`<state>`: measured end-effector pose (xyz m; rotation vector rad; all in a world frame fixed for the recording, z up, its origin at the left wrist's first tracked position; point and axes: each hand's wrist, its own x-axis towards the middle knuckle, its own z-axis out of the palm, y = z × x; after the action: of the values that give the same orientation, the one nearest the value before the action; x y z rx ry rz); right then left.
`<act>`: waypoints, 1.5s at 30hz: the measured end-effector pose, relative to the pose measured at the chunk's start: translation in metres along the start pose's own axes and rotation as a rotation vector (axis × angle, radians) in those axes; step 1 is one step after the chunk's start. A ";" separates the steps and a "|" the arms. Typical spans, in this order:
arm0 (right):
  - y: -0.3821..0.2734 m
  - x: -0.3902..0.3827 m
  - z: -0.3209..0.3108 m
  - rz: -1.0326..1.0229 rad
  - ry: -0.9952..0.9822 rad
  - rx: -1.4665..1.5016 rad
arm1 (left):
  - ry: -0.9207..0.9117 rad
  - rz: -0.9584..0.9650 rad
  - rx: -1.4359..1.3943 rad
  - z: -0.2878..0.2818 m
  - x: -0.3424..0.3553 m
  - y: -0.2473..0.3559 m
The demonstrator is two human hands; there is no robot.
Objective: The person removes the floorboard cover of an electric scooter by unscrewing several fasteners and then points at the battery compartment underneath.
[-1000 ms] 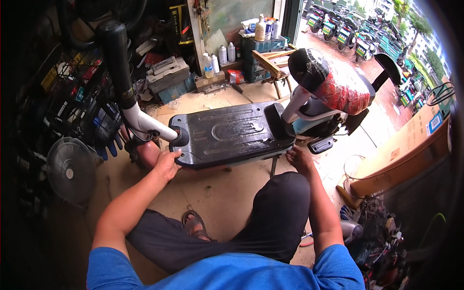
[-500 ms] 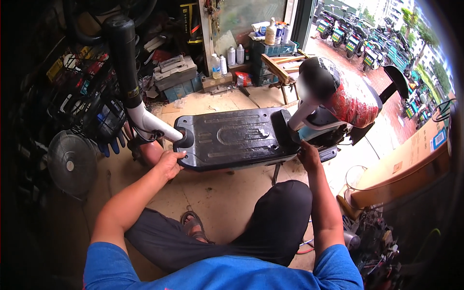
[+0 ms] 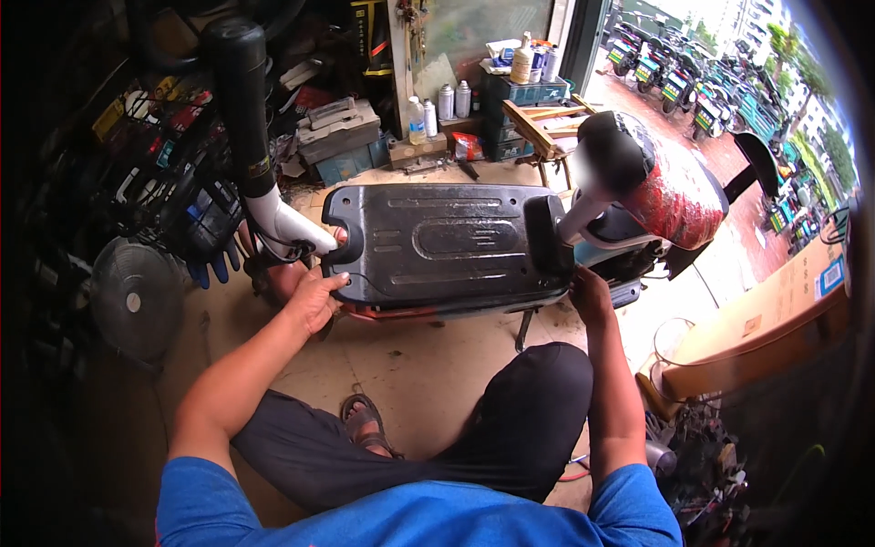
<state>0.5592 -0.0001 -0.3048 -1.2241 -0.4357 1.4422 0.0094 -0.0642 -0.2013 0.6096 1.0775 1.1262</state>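
Note:
A black plastic scooter footboard (image 3: 383, 264) spans the space between my hands. My left hand (image 3: 314, 301) grips its near left corner, thumb on top and fingers underneath out of sight. At its near right corner my right hand (image 3: 592, 294) is closed on the edge, fingers mostly hidden. The panel sits tilted over the scooter's body, and a red-orange strip of frame (image 3: 387, 313) shows below its near edge. Its left notch lies beside the white steering column (image 3: 287, 226). The right end, with a raised lip, meets the white seat post (image 3: 583, 217).
A fan (image 3: 137, 301) and a black basket with blue gloves (image 3: 219, 266) stand left. Behind are toolboxes (image 3: 342, 137), spray cans (image 3: 447, 102) and a wooden stool (image 3: 538, 132). At right are a cardboard box (image 3: 756, 310) and piled parts (image 3: 702, 465). A kickstand (image 3: 524, 330) reaches the floor.
The footboard has risen and tilted, its far edge higher and its top showing more fully. Red-orange frame now shows along its near side. Both hands have kept hold of the corners.

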 end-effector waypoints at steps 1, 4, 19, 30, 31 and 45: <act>0.000 -0.003 0.001 -0.015 -0.033 -0.022 | 0.033 -0.006 0.011 0.001 -0.004 0.005; 0.000 -0.011 0.004 0.082 -0.146 0.100 | -0.042 0.201 0.064 -0.002 -0.020 0.016; -0.013 0.000 -0.001 0.027 -0.230 -0.138 | -0.121 0.250 0.127 0.001 -0.033 0.029; -0.014 0.007 -0.002 0.059 -0.154 -0.178 | -0.090 0.271 0.127 0.027 -0.062 0.033; -0.015 0.006 0.001 0.043 -0.179 -0.184 | -0.103 0.301 0.156 0.030 -0.066 0.034; -0.033 -0.040 0.020 -0.049 -0.432 -0.370 | -0.028 0.296 0.271 0.028 -0.125 0.052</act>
<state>0.5518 -0.0193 -0.2532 -1.1704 -1.0583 1.6316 0.0076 -0.1587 -0.1001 1.0225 1.1501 1.2290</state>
